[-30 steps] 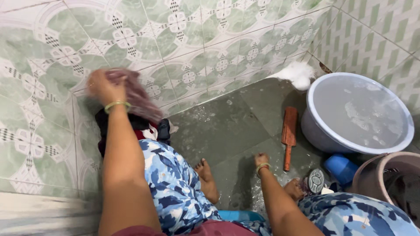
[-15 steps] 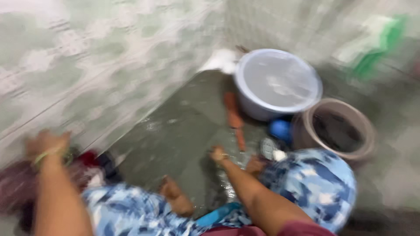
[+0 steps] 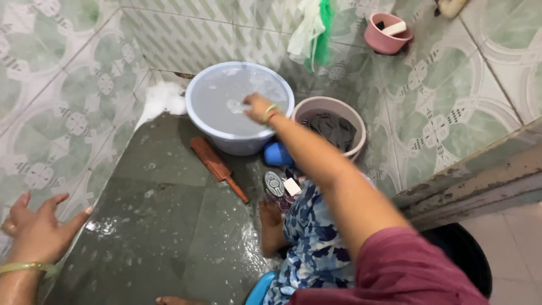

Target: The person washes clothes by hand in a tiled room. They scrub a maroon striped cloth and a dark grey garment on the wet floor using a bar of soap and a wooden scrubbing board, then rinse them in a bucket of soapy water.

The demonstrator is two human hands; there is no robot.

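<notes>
Head view, looking down at a wet grey floor (image 3: 169,226) with green patterned tiles all around. Right hand (image 3: 257,107) far out over the big pale blue tub (image 3: 240,107), just at the top of the water, fingers curled round something small and see-through; too blurry to tell what. Green bangle on that wrist. Tub round and wide, full of cloudy water, a few bubbles on top, sitting in the far corner by a heap of white foam (image 3: 164,99). Left hand (image 3: 36,226) near, at the left edge, fingers spread wide and holding nothing, resting by the tiled wall, green bangle there too.

Just right of the tub, touching it, a pinkish bucket (image 3: 353,116) with dark clothes (image 3: 333,130) inside. Near the tub, flat on the floor, a brown wooden paddle (image 3: 217,166). Between tub and bucket, low down, a small blue cup (image 3: 278,153). Close by, a scrub brush (image 3: 275,183) and a white bar of soap (image 3: 292,186). On the far wall, a small pink holder (image 3: 387,36) and a hanging white and green cloth (image 3: 313,31). Blue flowery skirt (image 3: 313,237) over bent knees, bare foot (image 3: 271,223) on the wet floor.
</notes>
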